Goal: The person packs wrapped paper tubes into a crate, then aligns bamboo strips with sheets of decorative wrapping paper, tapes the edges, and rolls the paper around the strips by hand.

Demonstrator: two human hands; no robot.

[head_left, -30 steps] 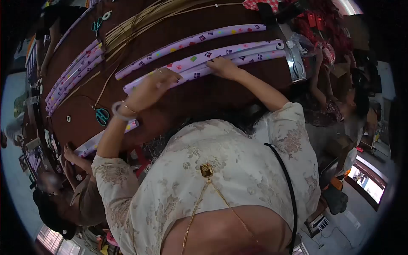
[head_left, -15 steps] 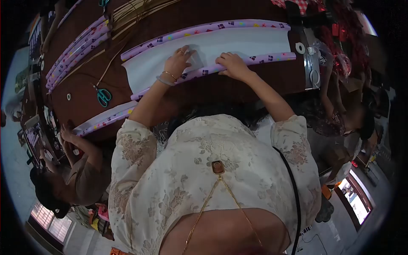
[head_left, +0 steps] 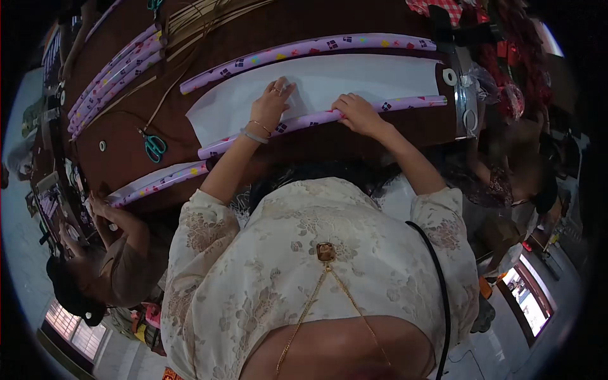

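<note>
A white sheet lies across the brown table, with its near edge rolled into a purple patterned wrapping paper roll. My left hand, wearing a ring and bracelets, rests just past this roll on the white side, its fingers bent and apart. Further right, my right hand has its fingers closed over the top of the same roll. A second purple roll runs along the sheet's far side.
Scissors with teal handles and a tape roll lie on the left. Several purple rolls are stacked beyond them, near thin brown strips. A tape dispenser stands at the right. Co-workers sit on both sides.
My left hand's fingers have drawn closer together. My right hand has shifted slightly right and nearer to me along with the roll; the camera view has also moved a little.
</note>
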